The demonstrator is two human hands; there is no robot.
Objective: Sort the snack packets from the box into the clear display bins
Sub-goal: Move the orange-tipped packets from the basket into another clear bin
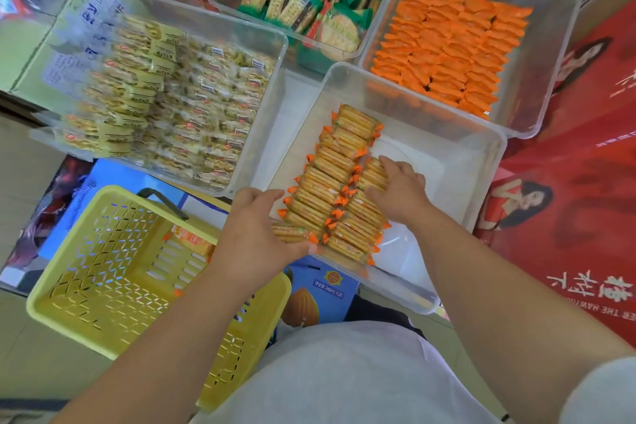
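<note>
left hand (254, 237) gripping cracker packet (289, 232), carton (320, 299) — 240ml×20

Yellow lattice basket (103, 272); orange-ended cracker packets (330, 189); clear bin (481, 162).

basket (103, 272) left of bin (481, 162), packets (330, 189) inside
</note>
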